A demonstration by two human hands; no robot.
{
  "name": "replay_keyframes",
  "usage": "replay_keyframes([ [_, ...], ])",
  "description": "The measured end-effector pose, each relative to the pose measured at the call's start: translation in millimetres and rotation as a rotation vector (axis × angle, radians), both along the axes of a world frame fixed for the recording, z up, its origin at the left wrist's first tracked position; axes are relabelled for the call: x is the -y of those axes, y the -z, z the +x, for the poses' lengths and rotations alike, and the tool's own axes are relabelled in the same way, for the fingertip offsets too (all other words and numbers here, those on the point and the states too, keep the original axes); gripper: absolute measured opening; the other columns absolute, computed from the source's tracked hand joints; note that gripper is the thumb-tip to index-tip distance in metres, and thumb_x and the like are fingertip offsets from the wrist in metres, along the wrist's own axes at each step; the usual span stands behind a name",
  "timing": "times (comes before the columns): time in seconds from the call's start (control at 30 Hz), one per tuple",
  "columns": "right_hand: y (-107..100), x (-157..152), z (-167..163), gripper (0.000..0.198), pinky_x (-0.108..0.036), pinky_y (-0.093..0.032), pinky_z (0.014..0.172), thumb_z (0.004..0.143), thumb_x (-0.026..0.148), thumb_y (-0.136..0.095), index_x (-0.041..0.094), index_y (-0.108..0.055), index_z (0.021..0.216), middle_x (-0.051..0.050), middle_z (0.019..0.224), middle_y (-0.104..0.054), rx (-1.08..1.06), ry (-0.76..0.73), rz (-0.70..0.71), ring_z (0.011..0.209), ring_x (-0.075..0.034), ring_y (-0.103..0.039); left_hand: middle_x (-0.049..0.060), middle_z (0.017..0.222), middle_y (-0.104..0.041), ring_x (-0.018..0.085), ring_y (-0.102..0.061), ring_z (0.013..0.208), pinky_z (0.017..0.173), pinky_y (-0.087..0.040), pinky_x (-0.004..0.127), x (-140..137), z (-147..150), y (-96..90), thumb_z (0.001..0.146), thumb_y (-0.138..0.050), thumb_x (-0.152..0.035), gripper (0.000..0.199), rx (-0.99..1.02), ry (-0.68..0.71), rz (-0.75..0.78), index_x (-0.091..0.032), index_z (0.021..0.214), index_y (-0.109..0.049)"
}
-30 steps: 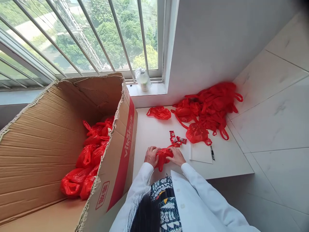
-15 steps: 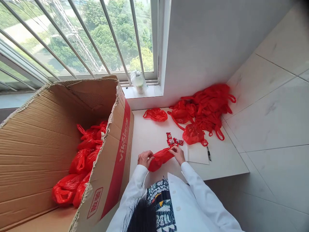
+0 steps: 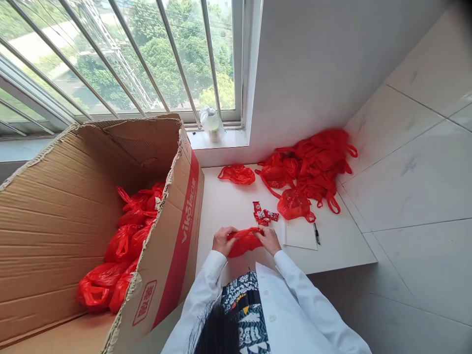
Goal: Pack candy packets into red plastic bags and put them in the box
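Your hands have come back together since half a second ago: then the red bag (image 3: 244, 242) was stretched long between them, now it's bunched into a short wad. Left hand (image 3: 222, 240) is closed on its left end, right hand (image 3: 270, 239) closed on its right end, bag held just above the near edge of the white table (image 3: 228, 201). Looks like you're tying or gathering the handles. Candy packets (image 3: 262, 214) lie just beyond your right hand, notepad (image 3: 300, 233) and pen (image 3: 315, 233) beside it. Heap of red bags (image 3: 313, 164) further back, one loose bag (image 3: 236, 174) apart from it. Cardboard box (image 3: 66, 221) with filled bags (image 3: 121, 246) stands close on your left, its wall tight against your left elbow room
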State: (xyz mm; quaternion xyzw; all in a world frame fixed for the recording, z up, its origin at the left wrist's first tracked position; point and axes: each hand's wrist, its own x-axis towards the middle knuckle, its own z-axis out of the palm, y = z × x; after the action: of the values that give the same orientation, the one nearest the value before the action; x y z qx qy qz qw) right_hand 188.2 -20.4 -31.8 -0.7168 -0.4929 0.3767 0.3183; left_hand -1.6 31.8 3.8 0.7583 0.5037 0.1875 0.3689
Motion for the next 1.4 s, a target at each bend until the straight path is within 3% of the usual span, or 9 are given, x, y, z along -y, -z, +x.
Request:
replay_keyframes([
  [0.13,-3.6,1.1,13.4,0.035,-0.024,-0.041,0.062,0.076,0.049,-0.049,0.017,-0.065,0.082,-0.005,0.082,-0.066,-0.423,0.337,-0.026,0.071,-0.016,-0.057,0.006,0.084,-0.065,0.017,-0.060,0.079,0.072,-0.048,0.028,-12.8,-14.8,-19.7,0.084,-0.039,-0.022,0.021,0.074,0.008,-0.019,-0.015,0.088,-0.058],
  [0.27,-12.9,2.1,20.7,0.040,-0.022,-0.042,0.062,0.071,0.053,-0.057,0.017,-0.066,0.083,-0.006,0.088,-0.067,-0.643,0.466,-0.013,0.074,-0.014,-0.059,0.002,0.077,-0.064,0.017,-0.055,0.079,0.073,-0.046,0.027,-21.5,-22.9,-54.1,0.070,-0.049,-0.016,0.016,0.014,0.132,-0.019,-0.017,0.078,-0.062],
  [0.43,-16.4,15.7,32.3,0.040,-0.023,-0.042,0.064,0.063,0.050,-0.069,0.016,-0.067,0.084,-0.006,0.088,-0.068,-0.620,0.475,-0.004,0.074,-0.014,-0.058,0.005,0.072,-0.064,0.028,-0.048,0.095,0.086,-0.039,0.045,-13.6,-27.4,-76.6,0.056,-0.057,-0.008,0.012,-0.261,0.217,-0.032,-0.020,0.058,-0.059],
  [0.6,-19.5,32.1,43.5,0.044,-0.027,-0.045,0.065,0.060,0.049,-0.072,0.015,-0.064,0.086,-0.007,0.087,-0.067,-0.590,0.578,0.004,0.079,-0.018,-0.059,0.008,0.131,-0.051,0.045,-0.033,0.120,0.090,-0.030,0.065,13.5,-24.8,-68.6,0.050,-0.068,-0.007,0.016,-0.471,0.178,-0.089,-0.018,0.058,-0.059],
  [0.87,-68.5,24.8,41.0,0.035,-0.027,-0.046,0.066,0.067,0.039,-0.065,0.017,-0.056,0.092,-0.005,0.089,-0.062,-0.357,0.601,0.216,0.077,-0.016,-0.057,0.008,0.150,-0.018,0.043,-0.020,0.134,0.103,-0.032,0.054,43.3,-16.6,-87.4,0.061,-0.070,-0.008,0.012,-0.421,0.280,-0.006,-0.016,0.068,-0.065],
  [1.0,-134.1,35.4,35.1,0.029,-0.030,-0.046,0.075,0.072,0.026,-0.061,0.020,-0.054,0.099,-0.005,0.097,-0.059,-0.079,0.393,0.417,0.080,-0.015,-0.055,0.008,0.152,-0.010,0.042,-0.012,0.136,0.107,-0.030,0.050,53.6,-13.6,-81.9,0.059,-0.072,-0.007,0.011,-0.370,0.331,-0.012,-0.014,0.066,-0.066],
  [1.13,-166.0,28.9,7.0,0.017,-0.030,-0.045,0.077,0.082,0.019,-0.046,0.021,-0.063,0.085,-0.003,0.087,-0.063,-0.101,-0.297,0.382,0.082,-0.017,-0.058,0.008,0.153,-0.006,0.042,-0.006,0.137,0.107,-0.028,0.053,56.8,-12.3,-74.7,0.061,-0.071,-0.007,0.018,-0.283,0.328,0.027,-0.015,0.077,-0.069],
  [1.23,-129.4,7.1,-16.0,0.025,-0.030,-0.044,0.073,0.081,0.012,-0.043,0.021,-0.067,0.082,-0.003,0.079,-0.065,-0.053,-0.718,0.115,0.075,-0.017,-0.059,0.010,0.153,-0.005,0.042,-0.007,0.137,0.109,-0.026,0.053,59.4,-11.1,-68.5,0.063,-0.070,-0.008,0.006,-0.259,0.350,0.032,-0.012,0.067,-0.066],
  [1.4,-50.5,-15.5,-6.2,0.029,-0.041,-0.038,0.085,0.065,0.005,-0.060,0.012,-0.066,0.092,-0.018,0.093,-0.063,0.628,-0.635,-0.031,0.093,-0.030,-0.054,0.009,0.153,-0.006,0.042,-0.007,0.137,0.108,-0.027,0.055,72.5,-14.4,-47.2,0.069,-0.066,-0.014,0.009,-0.253,0.320,0.052,-0.012,0.061,-0.063],
])
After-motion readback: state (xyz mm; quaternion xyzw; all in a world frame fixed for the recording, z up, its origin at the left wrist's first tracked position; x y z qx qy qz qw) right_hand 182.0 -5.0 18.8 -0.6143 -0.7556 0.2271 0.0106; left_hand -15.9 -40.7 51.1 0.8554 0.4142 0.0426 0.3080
